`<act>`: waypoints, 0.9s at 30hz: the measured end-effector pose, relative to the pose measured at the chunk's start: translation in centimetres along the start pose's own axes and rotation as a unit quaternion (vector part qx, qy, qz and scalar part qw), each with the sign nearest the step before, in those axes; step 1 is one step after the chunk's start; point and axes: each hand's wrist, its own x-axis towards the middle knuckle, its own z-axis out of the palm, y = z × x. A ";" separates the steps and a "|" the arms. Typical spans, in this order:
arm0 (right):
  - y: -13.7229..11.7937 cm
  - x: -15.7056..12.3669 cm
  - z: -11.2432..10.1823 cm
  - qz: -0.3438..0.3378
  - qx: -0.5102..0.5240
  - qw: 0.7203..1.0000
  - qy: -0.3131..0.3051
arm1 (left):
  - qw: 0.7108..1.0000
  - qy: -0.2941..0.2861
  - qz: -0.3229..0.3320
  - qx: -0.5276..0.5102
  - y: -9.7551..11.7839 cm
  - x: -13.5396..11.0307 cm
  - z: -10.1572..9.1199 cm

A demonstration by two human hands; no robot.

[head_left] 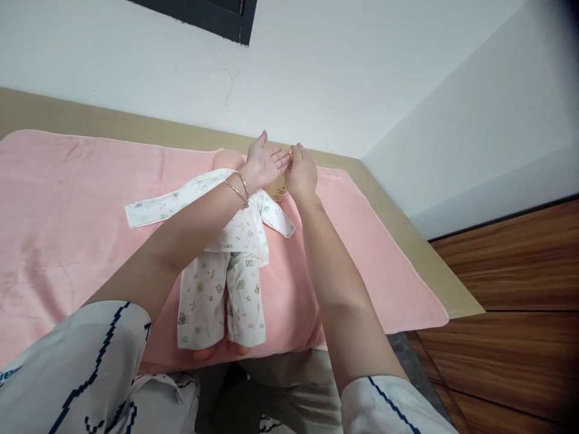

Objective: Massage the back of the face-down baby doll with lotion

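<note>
My left hand (266, 161) is held palm up with its fingers stretched out, above the upper body of a baby doll (227, 159). Its fingertips meet the fingers of my right hand (302, 173), which is closed at the top of a bottle (277, 189) of yellowish liquid; a small pale tip, perhaps its pump nozzle, shows between the hands. Most of the bottle's upper part is hidden. The doll lies on its back in a white printed top (244, 232) and matching trousers (203, 301), sleeves spread, partly covered by my left forearm.
A pink blanket (90, 241) covers much of the tan tabletop (425, 277). White walls (289, 78) rise behind it and to the right, with a dark frame (217, 18) above. Wood-grain panels (520, 265) stand at the right.
</note>
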 end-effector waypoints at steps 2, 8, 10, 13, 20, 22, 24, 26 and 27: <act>0.0 -0.3 0.4 0.005 0.011 1.000 0.011 | 1.000 0.002 -0.021 0.019 0.6 -1.7 -0.7; 0.6 0.1 1.4 0.005 0.083 0.995 0.046 | 0.991 -0.035 -0.091 -0.089 3.5 -9.6 -4.2; 0.8 0.5 1.8 0.008 0.098 0.993 0.069 | 0.980 -0.014 -0.129 -0.150 4.6 -12.0 -5.2; 1.2 0.7 2.6 0.004 0.147 0.982 0.118 | 0.930 0.053 -0.179 -0.316 6.4 -14.5 -6.2; 2.3 0.7 2.8 0.010 0.195 0.958 0.211 | 0.841 0.093 -0.202 -0.493 9.4 -16.4 -7.0; 2.6 1.3 1.4 -0.005 0.187 0.956 0.226 | 0.840 0.093 -0.188 -0.500 10.0 -16.6 -7.2; 2.6 2.0 -0.2 -0.025 0.171 0.961 0.215 | 0.841 0.098 -0.179 -0.502 10.4 -16.8 -7.3; 2.4 2.4 -1.5 -0.038 0.151 0.971 0.183 | 0.840 0.104 -0.175 -0.503 10.8 -16.9 -7.4; 2.3 2.4 -1.9 -0.043 0.140 0.975 0.165 | 0.840 0.106 -0.174 -0.503 10.9 -17.0 -7.5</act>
